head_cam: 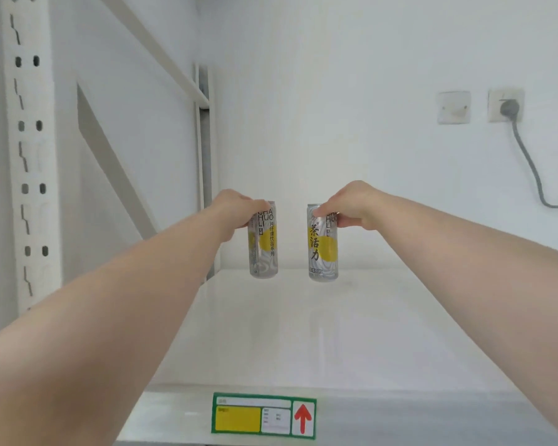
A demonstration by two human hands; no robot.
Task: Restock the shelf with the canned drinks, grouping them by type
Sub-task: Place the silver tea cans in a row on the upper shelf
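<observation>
Plain white back wall fills the upper and right frame. Glossy white flat shelf board takes the lower centre and runs back to the wall. White perforated metal upright post stands at far left, with a white diagonal brace behind it and a grey-white rear post left of centre.

Two bare forearms reach in from the lower corners toward mid-frame. Left hand has its fingers curled round the top of a slim silver-and-yellow drink can with black Chinese lettering, centre frame, upright. Right hand pinches the top rim of a second slim silver-and-yellow can, same design, just right of the first, also upright. The cans are side by side, apart with a gap between them, at the back of the shelf near the wall. Can't tell if their bases touch the board.

Green-bordered shelf label with a yellow panel and a red up arrow is stuck on the shelf's front edge, bottom centre. At upper right, a grey cable drops from a grey plug in a white wall socket; a white wall switch sits just left of it.
</observation>
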